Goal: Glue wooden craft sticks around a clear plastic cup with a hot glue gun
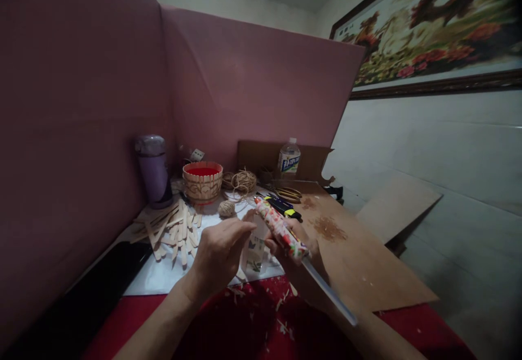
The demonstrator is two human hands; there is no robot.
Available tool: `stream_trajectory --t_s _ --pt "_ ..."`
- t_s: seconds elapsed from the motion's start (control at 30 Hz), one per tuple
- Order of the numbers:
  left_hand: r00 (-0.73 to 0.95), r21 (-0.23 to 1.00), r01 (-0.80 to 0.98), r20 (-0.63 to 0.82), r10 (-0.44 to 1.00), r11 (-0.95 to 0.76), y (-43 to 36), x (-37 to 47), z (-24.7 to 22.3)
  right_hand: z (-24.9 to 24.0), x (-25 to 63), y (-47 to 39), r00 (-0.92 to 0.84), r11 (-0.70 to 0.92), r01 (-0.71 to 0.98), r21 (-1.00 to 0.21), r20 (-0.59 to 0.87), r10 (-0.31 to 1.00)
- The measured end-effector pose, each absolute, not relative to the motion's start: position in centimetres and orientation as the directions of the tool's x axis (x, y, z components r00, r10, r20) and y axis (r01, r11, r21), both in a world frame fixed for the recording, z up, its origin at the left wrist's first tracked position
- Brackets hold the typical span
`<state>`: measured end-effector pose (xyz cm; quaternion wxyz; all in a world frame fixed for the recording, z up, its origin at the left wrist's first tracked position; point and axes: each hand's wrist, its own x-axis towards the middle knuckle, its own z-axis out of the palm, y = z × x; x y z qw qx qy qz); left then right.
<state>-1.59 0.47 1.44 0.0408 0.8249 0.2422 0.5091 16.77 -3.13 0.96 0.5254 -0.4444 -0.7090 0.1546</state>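
Observation:
In my right hand (302, 243) is a hot glue gun (281, 228) with a floral pattern, its nozzle pointing forward and up. A long translucent glue stick (330, 292) juts from its back end towards me. My left hand (218, 246) is curled at the left side of a clear plastic container (255, 254) with dark green print, and appears to hold it near its top. The fingertips are partly hidden behind the container. Just beyond the hands lies a small ball of twine (226, 209).
Wooden craft sticks (175, 229) are heaped at left, beside a purple bottle (154, 172). Behind stand a stick-covered pot (203, 182), loose twine (243, 179) and a labelled plastic bottle (289, 159). A black-and-yellow tool (285, 209) and scissors (289, 192) lie near the cardboard sheet (367, 262).

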Motion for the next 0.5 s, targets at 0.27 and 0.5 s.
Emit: stream_trajectory --t_s 0.27,0.5 --pt "0.536 0.403 0.477 0.571 0.622 -0.781 0.9 -3.0 2.1 0.0 17.2 -3.7 -0.056 0.540 0.461 -0.705 0.583 0.810" --pt "0.590 0.418 0.413 0.554 0.588 -0.809 1.2 -3.7 2.7 1.5 17.6 -5.1 -0.058 0.410 0.344 -0.845 0.417 0.907"
